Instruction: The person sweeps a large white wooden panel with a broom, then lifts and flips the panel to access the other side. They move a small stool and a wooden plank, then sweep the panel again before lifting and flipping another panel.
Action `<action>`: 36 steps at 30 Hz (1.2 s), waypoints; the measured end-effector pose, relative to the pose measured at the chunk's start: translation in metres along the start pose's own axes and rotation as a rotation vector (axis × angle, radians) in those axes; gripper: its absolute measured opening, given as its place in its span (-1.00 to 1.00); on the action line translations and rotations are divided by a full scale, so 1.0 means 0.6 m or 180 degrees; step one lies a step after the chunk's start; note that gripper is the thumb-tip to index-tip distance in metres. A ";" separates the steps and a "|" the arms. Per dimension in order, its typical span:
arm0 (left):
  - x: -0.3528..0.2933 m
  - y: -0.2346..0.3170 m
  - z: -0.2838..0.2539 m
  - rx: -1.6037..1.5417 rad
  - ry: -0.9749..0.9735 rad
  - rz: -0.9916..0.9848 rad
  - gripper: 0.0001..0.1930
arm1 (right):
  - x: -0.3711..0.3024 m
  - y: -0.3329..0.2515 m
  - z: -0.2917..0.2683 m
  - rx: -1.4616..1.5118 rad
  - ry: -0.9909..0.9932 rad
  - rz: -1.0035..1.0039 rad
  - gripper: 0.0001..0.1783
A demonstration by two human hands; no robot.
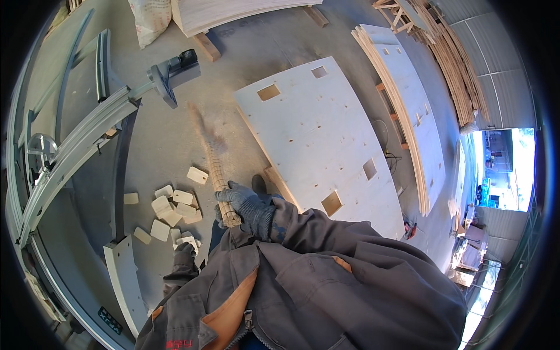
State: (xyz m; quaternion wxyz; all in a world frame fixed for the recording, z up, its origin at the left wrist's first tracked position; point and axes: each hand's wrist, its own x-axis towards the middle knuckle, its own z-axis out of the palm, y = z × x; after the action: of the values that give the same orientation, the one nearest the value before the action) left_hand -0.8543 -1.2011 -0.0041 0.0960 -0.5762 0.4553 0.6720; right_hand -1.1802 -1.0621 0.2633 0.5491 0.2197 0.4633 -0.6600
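Note:
My right hand (248, 204), in a dark grey knit glove, is wrapped round the bound, ridged handle of a straw hand broom (215, 169). The broom stretches away from me, its brush end blurred over the dusty floor. Lower to the left hangs my left hand (185, 249), also gloved, beside the nearest of several small pale wooden blocks (169, 209) with rounded corners. Its fingers are too unclear to read, and nothing shows in it. Most of the blocks lie in a loose heap on the floor.
A large plywood panel (309, 134) with square cutouts lies at right, with stacked panels (402, 105) beyond it. Close on the left stands a metal-railed machine (81, 154) with an arm reaching over the floor. A white sack (150, 20) stands at the far left.

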 end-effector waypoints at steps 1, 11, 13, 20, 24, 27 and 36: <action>-0.012 0.011 -0.003 0.0063 -0.0093 0.0015 -0.83 | -0.005 0.002 0.003 -0.0013 -0.0161 0.0024 -0.69; -0.013 0.017 -0.005 0.0032 -0.0115 0.0088 -0.87 | -0.025 -0.002 -0.044 -0.0386 -0.0144 -0.0407 -0.59; 0.005 0.003 -0.027 0.0042 -0.0227 0.0083 -0.87 | -0.032 -0.011 -0.066 -0.0366 0.0016 -0.0527 -0.55; 0.025 -0.010 0.000 0.0082 -0.0125 -0.0065 -0.83 | -0.091 -0.046 -0.215 -0.0408 0.0840 -0.1132 -0.34; 0.018 0.016 -0.002 0.0086 -0.0450 0.0022 -0.81 | -0.102 -0.060 -0.281 -0.0062 0.1445 -0.1227 -0.15; 0.010 0.042 0.010 0.0305 -0.0307 0.0048 -0.81 | -0.104 -0.071 -0.321 0.0124 0.1382 -0.1149 -0.05; 0.003 0.104 0.051 0.0526 -0.0269 0.0320 -0.75 | -0.078 -0.003 -0.338 -0.2148 0.0864 -0.1067 -0.13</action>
State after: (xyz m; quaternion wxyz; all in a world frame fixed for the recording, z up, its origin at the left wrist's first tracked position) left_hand -0.9168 -1.2151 0.0229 0.1285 -0.5139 0.5330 0.6598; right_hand -1.2124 -0.8650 0.2053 0.4089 0.0335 0.7519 -0.5162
